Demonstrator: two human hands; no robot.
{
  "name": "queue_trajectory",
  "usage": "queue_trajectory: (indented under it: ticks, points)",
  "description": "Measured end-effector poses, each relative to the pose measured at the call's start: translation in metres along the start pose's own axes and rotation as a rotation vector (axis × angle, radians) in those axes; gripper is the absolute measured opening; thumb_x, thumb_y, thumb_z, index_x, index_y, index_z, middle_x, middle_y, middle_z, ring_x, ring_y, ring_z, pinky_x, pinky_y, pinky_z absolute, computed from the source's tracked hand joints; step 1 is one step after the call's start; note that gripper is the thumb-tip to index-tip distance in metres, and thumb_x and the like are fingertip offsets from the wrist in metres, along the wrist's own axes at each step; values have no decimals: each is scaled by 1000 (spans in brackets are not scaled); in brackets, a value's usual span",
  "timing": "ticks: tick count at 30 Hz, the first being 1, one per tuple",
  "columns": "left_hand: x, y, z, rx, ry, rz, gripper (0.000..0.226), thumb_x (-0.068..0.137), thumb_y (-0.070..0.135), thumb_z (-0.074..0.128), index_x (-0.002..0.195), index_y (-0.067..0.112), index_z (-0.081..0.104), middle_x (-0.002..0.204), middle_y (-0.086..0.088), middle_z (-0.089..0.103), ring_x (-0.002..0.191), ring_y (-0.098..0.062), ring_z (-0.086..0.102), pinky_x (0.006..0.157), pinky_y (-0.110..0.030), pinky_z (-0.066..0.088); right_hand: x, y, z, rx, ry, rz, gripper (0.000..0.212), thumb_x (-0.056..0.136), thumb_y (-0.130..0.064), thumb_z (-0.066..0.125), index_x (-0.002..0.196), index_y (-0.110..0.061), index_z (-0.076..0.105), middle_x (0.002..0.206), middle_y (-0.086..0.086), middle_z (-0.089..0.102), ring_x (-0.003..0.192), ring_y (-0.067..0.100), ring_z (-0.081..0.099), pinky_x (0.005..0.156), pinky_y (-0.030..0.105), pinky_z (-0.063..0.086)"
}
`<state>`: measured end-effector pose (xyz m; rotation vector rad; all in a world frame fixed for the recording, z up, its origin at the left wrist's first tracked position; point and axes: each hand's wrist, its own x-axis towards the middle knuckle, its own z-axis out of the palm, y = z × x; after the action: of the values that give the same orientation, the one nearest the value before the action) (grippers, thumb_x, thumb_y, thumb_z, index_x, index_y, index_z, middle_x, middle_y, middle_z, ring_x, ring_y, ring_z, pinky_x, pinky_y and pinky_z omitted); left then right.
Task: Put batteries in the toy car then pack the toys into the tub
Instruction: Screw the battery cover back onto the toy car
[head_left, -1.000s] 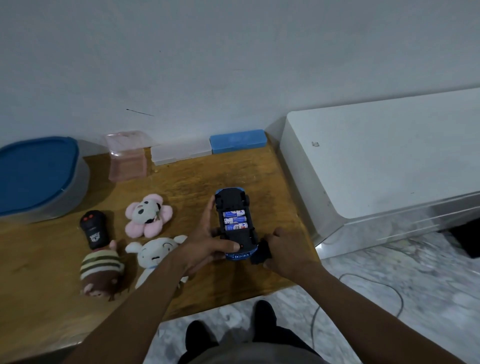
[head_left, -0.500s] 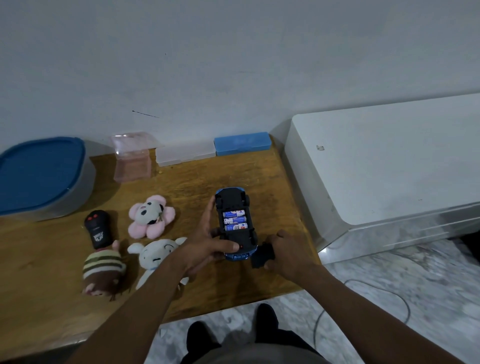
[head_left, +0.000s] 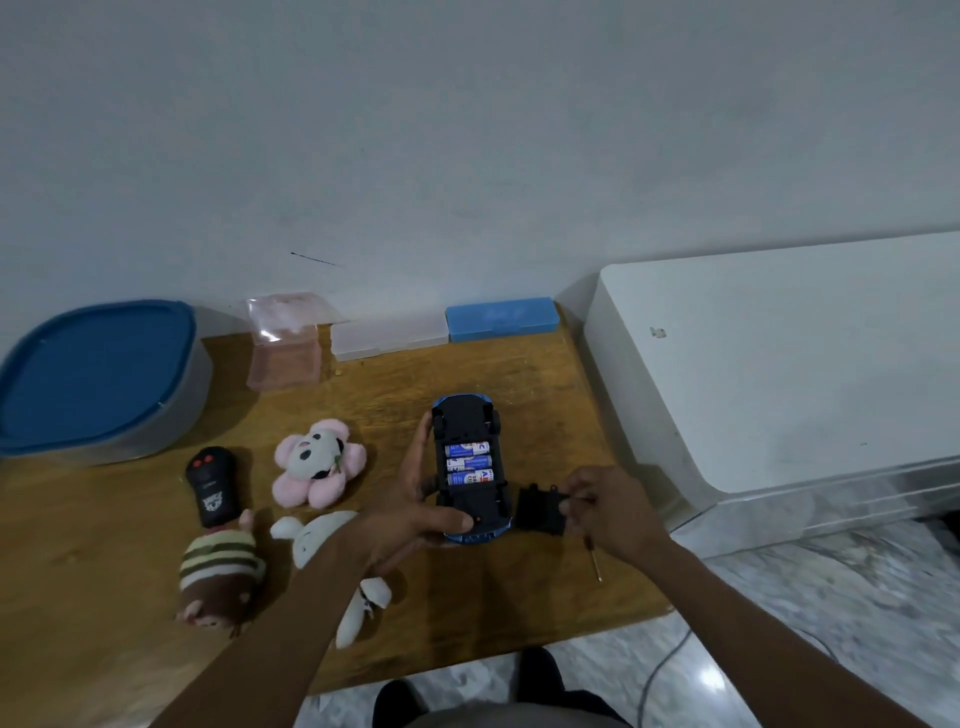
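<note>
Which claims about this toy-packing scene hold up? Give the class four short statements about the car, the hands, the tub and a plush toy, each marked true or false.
1. The blue toy car lies underside up, with three batteries showing in its open compartment. True.
2. The right hand holds the car. False: the left hand holds it, while the right hand pinches the black plastic battery cover beside the car.
3. The grey plastic tub has its blue lid on. True.
4. The pink flower-shaped plush toy is packed in the tub. False: it lies on the wooden table, left of the car.
</note>
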<state>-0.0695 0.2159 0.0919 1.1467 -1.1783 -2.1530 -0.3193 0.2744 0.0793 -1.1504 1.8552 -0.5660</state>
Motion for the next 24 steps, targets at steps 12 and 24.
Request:
queue_trajectory:
  ticks: [12,24]
  points:
    - [4,50,-13,30,-46,34,118,76,-26,61,142,61,16,136,-13,51,115,-34,62,80,-52,57,13,-146,-44,281,22,-231,11,83,5,68,94,1,67,84,17,70,70,27,70,71,34,61]
    - [4,72,-36,150,-10,116,120,69,-13,74,142,62,16,135,-14,52,117,-36,60,90,-68,48,30,-177,-10,81,-16,-328,11,84,1,68,89,-8,70,80,17,71,73,28,73,74,40,61]
